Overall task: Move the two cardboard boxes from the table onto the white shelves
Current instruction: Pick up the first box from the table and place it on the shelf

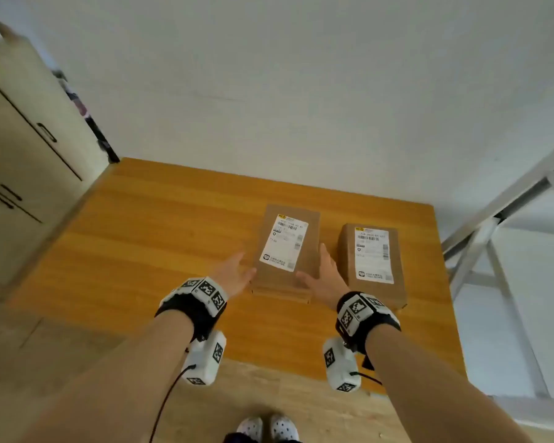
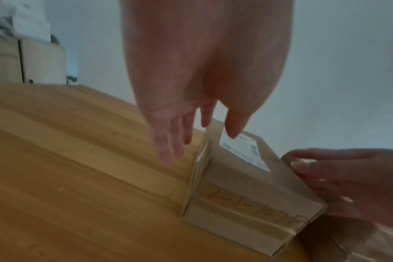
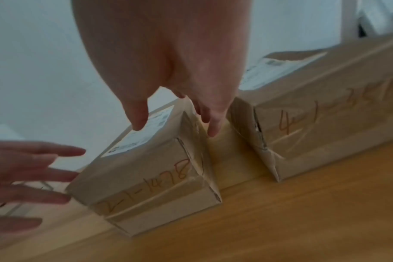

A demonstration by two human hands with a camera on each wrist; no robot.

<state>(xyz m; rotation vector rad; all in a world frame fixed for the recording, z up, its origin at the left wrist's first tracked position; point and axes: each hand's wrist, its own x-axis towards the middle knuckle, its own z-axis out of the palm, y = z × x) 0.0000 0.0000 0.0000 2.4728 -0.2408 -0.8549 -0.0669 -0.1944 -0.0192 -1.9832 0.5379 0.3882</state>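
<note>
Two taped cardboard boxes with white shipping labels lie side by side on the wooden table (image 1: 157, 238). The left box (image 1: 285, 247) (image 2: 242, 186) (image 3: 150, 177) has handwriting on its near end. The right box (image 1: 373, 263) (image 3: 321, 124) sits a small gap away. My left hand (image 1: 237, 270) (image 2: 186, 124) is spread beside the left box's left side, its thumb over the top. My right hand (image 1: 325, 270) (image 3: 180, 88) has its thumb above the label and straight fingers reaching down into the gap between the boxes. Neither hand has closed on the box.
The white shelf frame (image 1: 493, 215) stands just off the table's right edge. A cream cabinet (image 1: 23, 174) with dark handles flanks the table's left. A white wall backs the table. My shoes (image 1: 269, 428) show at the near edge.
</note>
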